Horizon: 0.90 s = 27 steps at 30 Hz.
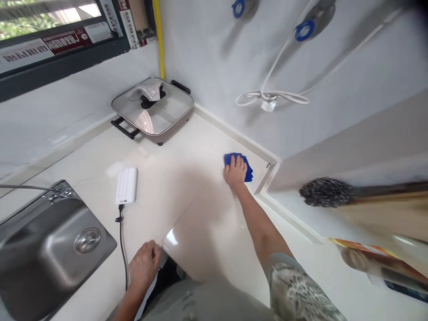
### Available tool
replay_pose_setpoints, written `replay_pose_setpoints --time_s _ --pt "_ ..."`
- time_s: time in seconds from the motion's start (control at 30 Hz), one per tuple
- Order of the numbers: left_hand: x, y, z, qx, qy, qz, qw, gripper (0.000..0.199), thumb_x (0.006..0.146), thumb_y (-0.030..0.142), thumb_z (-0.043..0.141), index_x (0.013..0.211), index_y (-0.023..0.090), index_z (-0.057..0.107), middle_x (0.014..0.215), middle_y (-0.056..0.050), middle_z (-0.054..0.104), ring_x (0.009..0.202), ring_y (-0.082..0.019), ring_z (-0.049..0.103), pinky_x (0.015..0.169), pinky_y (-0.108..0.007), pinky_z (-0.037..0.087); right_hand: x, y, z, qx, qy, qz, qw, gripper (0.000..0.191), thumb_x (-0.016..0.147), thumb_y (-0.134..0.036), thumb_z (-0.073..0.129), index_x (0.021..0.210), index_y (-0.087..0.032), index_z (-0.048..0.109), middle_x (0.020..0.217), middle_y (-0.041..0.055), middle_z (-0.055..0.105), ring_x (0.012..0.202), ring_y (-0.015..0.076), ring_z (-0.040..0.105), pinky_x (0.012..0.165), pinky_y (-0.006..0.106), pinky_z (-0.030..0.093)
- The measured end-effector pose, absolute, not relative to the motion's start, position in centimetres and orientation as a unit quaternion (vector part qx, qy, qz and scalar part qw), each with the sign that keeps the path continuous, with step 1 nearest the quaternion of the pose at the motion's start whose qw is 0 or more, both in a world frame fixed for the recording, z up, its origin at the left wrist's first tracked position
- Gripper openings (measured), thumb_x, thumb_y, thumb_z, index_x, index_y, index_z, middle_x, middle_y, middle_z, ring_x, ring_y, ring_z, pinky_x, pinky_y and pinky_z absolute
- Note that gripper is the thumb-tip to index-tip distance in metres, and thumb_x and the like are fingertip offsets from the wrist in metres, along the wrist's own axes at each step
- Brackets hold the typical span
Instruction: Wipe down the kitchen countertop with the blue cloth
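Blue cloth (249, 174) lies on the white countertop (200, 156), to the right of the lidded pan (174, 117) (landmark) and somewhat nearer the person. Head view: right hand (236, 170) lies palm down over the cloth, fingers extended and slightly parted; the cloth shows beyond the fingertips and along the right side of the hand. No closed grasp on it is visible. Left hand (143, 263) is on the near side of the pan, at the counter's front edge, fingers loosely curled; cannot tell whether it has hold of anything. The pan has a clear lid, black side handles and wrapping on its knob. Nearer the person than the pan, slightly to its left: a white power bank (126, 183), black cable (122, 240) plugged into its near end. Farther left of and nearer than the pan: steel sink (63, 227) with a round drain (87, 240). Right of the pan, higher up on the wall: bundled white cord (269, 96). Just behind the pan: yellow pipe (159, 40). Far right of the pan: dark bristly brush (326, 191), blurred.
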<state>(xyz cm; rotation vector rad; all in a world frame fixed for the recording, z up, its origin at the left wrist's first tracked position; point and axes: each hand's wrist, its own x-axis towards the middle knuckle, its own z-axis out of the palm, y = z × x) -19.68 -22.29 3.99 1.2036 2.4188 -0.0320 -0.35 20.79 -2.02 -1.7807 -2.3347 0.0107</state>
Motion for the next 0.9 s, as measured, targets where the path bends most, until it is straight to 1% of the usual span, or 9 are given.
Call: replay_pose_setpoints --time_s 0.17,0.33,0.47,0.6,0.73,0.9 --pt "-19.6 -23.1 2.7 0.44 0.877 -0.004 0.192 0.029 0.101 0.03 0.034 0.094 0.024 0.062 0.09 -0.005 0.068 0.087 -0.019 0.064 0.075 -0.03 0.043 -6.3 26.3 -2.6 -0.615 -0.781 0.025 0.105 0.065 0.097 -0.033 0.031 0.156 -0.004 0.034 0.162 0.026 0.029 0.149 0.0389 0.025 0.117 0.063 0.021" --pt "-19.5 -23.8 1.7 0.444 0.88 0.009 0.17 0.03 0.1 0.029 0.035 0.097 0.023 0.065 0.089 -0.007 0.069 0.084 -0.021 0.064 0.079 -0.032 0.045 -15.0 26.7 -2.9 -0.543 -0.831 0.05 0.115 0.065 0.098 -0.034 0.032 0.157 -0.005 0.031 0.164 0.0256 0.025 0.15 0.0384 0.023 0.118 0.065 0.015" --pt "-19.4 -24.0 1.6 0.452 0.874 0.02 0.175 0.031 0.1 0.027 0.035 0.097 0.022 0.065 0.087 -0.007 0.067 0.084 -0.021 0.063 0.079 -0.032 0.045 -21.0 22.5 -2.1 -0.453 -0.881 0.078 0.108 0.064 0.1 -0.033 0.034 0.158 -0.006 0.03 0.165 0.0231 0.025 0.152 0.0365 0.02 0.121 0.06 0.011" --pt "-19.3 -23.9 1.8 0.448 0.877 0.021 0.172 0.03 0.1 0.026 0.036 0.1 0.021 0.065 0.088 -0.007 0.067 0.084 -0.021 0.063 0.077 -0.032 0.044 -23.9 16.2 -0.7 -0.382 -0.913 0.102 0.099 0.063 0.1 -0.031 0.038 0.158 -0.007 0.032 0.165 0.0216 0.026 0.152 0.0347 0.02 0.123 0.055 0.01" --pt "-19.2 -23.6 2.3 0.437 0.881 0.007 0.18 0.029 0.1 0.025 0.036 0.095 0.021 0.064 0.089 -0.007 0.067 0.084 -0.02 0.063 0.074 -0.031 0.042 -24.4 9.8 0.3 -0.293 -0.942 0.133 0.094 0.061 0.099 -0.03 0.044 0.157 -0.01 0.036 0.166 0.0192 0.025 0.153 0.0334 0.021 0.124 0.052 0.01" --pt "-19.0 -23.2 3.0 0.426 0.883 0.012 0.196 0.028 0.101 0.027 0.036 0.097 0.021 0.063 0.093 -0.006 0.068 0.089 -0.02 0.064 0.073 -0.03 0.04 -21.9 3.1 0.5 -0.174 -0.967 0.159 0.101 0.06 0.097 -0.029 0.048 0.155 -0.014 0.041 0.166 0.0156 0.029 0.154 0.0298 0.021 0.126 0.048 0.012"
